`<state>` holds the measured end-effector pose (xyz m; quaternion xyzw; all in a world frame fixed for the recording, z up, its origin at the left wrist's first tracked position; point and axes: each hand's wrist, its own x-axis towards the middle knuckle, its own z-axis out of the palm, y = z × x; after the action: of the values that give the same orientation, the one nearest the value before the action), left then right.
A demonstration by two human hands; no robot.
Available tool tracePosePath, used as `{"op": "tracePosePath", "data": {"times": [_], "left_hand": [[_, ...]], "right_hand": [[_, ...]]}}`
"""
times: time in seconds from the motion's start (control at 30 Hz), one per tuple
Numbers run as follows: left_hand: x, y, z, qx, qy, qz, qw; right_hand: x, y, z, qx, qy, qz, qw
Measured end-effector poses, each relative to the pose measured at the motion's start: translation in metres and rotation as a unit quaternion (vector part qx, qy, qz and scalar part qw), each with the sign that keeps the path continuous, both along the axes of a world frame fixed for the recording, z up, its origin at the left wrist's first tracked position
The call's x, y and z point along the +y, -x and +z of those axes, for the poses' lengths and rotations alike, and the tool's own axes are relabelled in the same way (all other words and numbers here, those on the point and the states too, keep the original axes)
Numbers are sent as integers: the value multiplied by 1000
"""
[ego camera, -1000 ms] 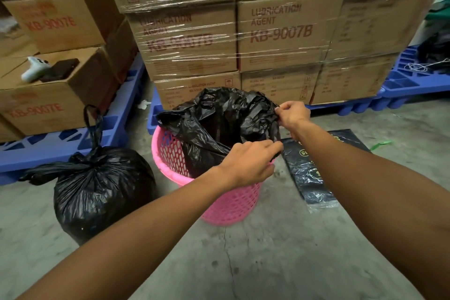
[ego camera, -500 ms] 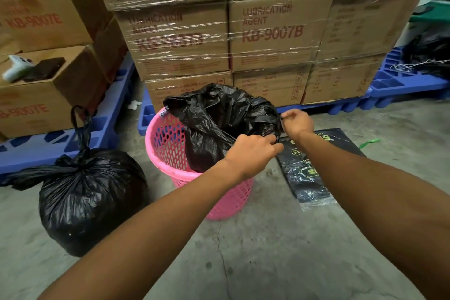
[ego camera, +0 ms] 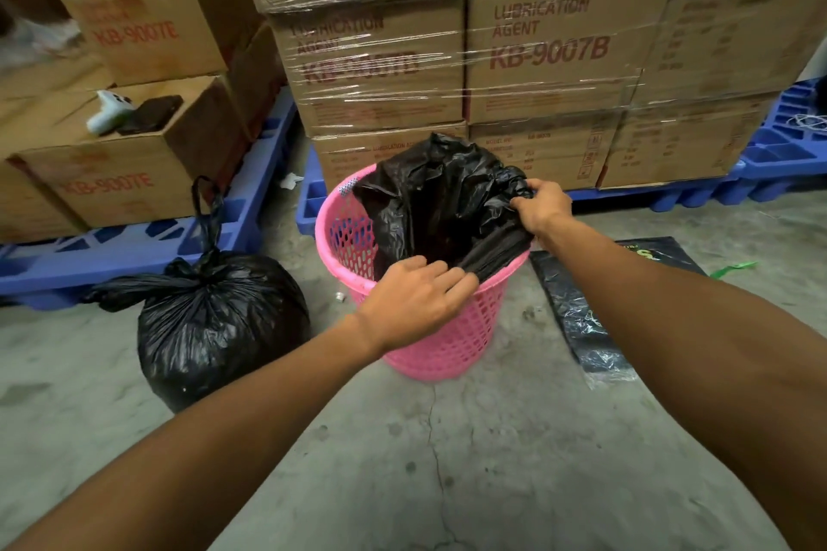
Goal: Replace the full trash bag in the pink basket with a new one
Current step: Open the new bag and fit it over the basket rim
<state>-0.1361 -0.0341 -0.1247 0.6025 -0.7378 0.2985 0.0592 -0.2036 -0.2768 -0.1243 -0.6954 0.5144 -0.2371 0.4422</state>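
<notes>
The new bag [ego camera: 441, 197], thin, limp, light and likely slippery film, sits half inside the basket [ego camera: 353, 237]; left hand [ego camera: 414, 300] and right hand [ego camera: 539, 208] pinch its bunched mouth at the near-right rim, the best hold.

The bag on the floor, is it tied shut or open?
Tied shut. The floor bag is knotted at its top, bulging full, beside the basket.

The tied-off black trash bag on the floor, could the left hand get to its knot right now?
Probably yes. The tied black plastic trash bag stands just left of the pink basket, nothing covering its knot, but the left hand must first release the new black liner.
</notes>
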Motion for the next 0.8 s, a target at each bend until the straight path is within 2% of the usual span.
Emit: {"op": "tracePosePath", "data": {"times": [0.13,0.27,0.33,0.43,0.5,0.6,0.63,0.67,0.77,0.8], "left_hand": [[18,-28,-8,-62,43,-23,997],[32,-55,-16,-54,38,17,998],[35,-67,-19,-14,40,54,998],[30,-65,-17,115,79,122,983],[21,-58,-9,215,129,211,945],[1,-67,8,377,159,353,841],[-4,-72,15,404,158,387,813],[-7,-77,21,402,148,410,805],[-19,-86,35,324,111,416,842],[-25,-89,37,322,104,405,850]], "right_hand": [[-1,-5,-1,-13,-6,-66,998],[-3,-1,-2,-30,-14,-117,993],[-4,-1,-3,-44,-15,-126,991],[-2,-2,-6,-58,-16,-128,990],[-2,-2,-6,-66,-19,-125,990],[-4,-1,-7,-65,-18,-107,992],[-5,0,-7,-63,-21,-99,993],[-6,0,-7,-61,-24,-90,994],[-6,0,-5,-61,-26,-53,996],[-6,0,-4,-60,-27,-40,997]]}}
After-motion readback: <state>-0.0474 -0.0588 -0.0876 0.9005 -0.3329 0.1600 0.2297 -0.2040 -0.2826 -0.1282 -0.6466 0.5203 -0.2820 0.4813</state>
